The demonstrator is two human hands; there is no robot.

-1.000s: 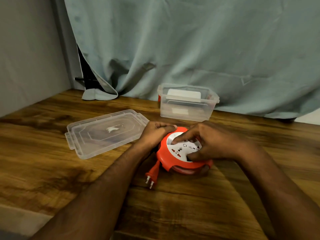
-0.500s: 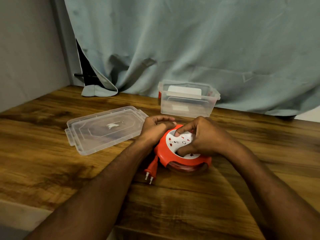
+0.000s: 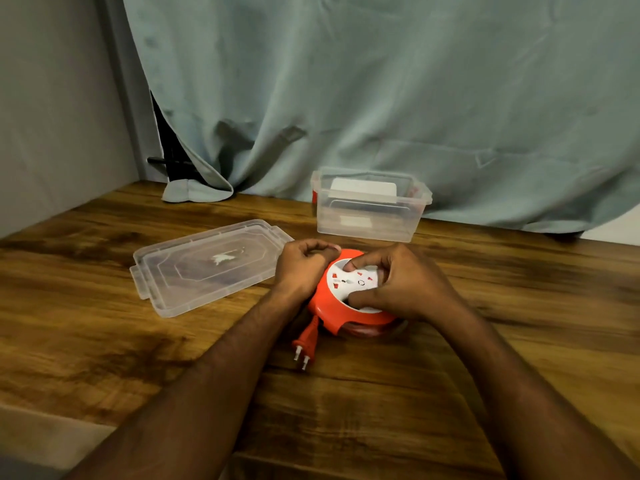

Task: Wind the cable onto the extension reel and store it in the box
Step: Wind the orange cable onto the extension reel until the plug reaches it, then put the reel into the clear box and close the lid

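- One round orange plastic extension reel (image 3: 332,306) with a white socket face lies flat on the brown wood-grain table (image 3: 104,341), near the middle, just in front of the box
- One orange two-pin plug (image 3: 306,344) lies on the table at the reel's near-left side, pins pointing toward the viewer; only a short stub of cable shows between it and the reel
- One clear rectangular plastic box (image 3: 370,216) stands open behind the reel, close to the pale blue-green curtain (image 3: 381,81); something white shows through its walls, what it is I cannot tell
- One clear flat plastic lid (image 3: 194,271) lies on the table left of the reel, apart from the box
- Two bare hands, both on the reel
- The left hand (image 3: 301,268) has its fingers curled and grips the reel's far-left rim, thumb near the top edge
- The right hand (image 3: 401,282) is arched over the white face, fingers bent; a fingertip presses near the far edge and the thumb sits at the near edge, so it grasps the centre part
- Both forearms reach in from the bottom corners and converge on the reel, wrists slightly raised above the table
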